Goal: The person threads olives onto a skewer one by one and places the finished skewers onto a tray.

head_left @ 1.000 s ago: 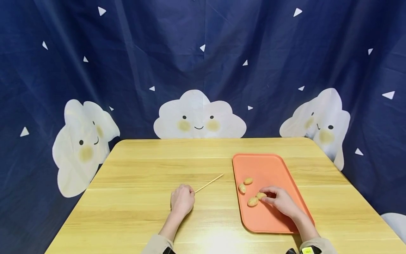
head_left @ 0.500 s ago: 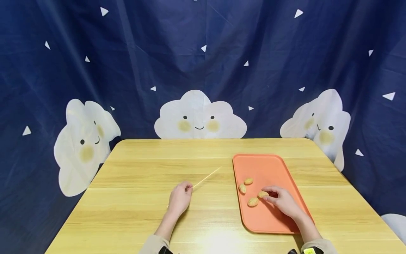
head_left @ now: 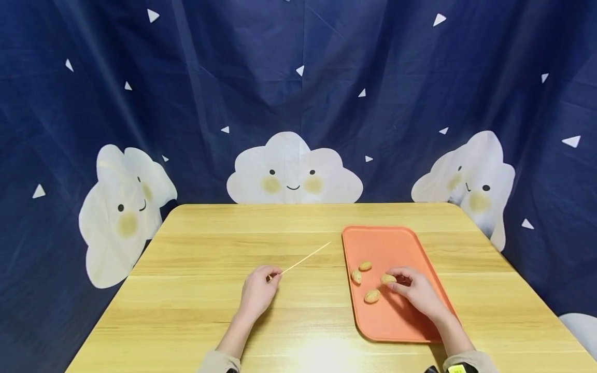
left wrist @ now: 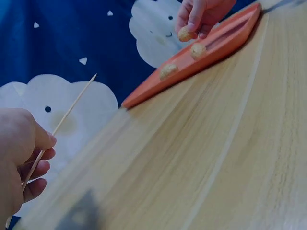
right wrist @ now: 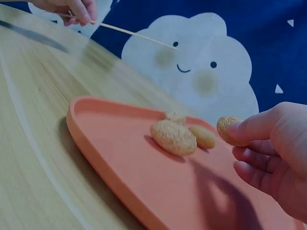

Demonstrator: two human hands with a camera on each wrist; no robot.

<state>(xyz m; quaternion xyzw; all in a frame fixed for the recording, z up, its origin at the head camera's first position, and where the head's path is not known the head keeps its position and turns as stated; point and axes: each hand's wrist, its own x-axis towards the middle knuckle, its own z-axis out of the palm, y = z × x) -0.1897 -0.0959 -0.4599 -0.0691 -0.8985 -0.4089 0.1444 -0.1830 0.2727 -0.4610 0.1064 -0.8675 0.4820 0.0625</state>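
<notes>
My left hand (head_left: 259, 291) pinches a thin bamboo skewer (head_left: 305, 258) between thumb and fingers, raised over the table left of the tray. Its pointed tip (left wrist: 94, 76) slants up and away from the hand in the left wrist view. Over the orange tray (head_left: 406, 243), my right hand (head_left: 416, 291) pinches a tan, wrinkled oval puff (right wrist: 229, 130) between thumb and fingertips, lifted off the tray. On the tray's left half lie a nearer puff (head_left: 371, 296), another by the left rim (head_left: 356, 276), and a smaller one (head_left: 365, 266) behind them. The skewer and held puff are apart.
The tray with its low raised rim stands on the right side of a light wooden table (head_left: 224, 238). Behind the table hangs a dark blue curtain (head_left: 261, 67) printed with smiling clouds and white triangles.
My left hand has lifted the skewer off the table and moved slightly left. My right hand has raised its puff away from the nearer one on the tray.
</notes>
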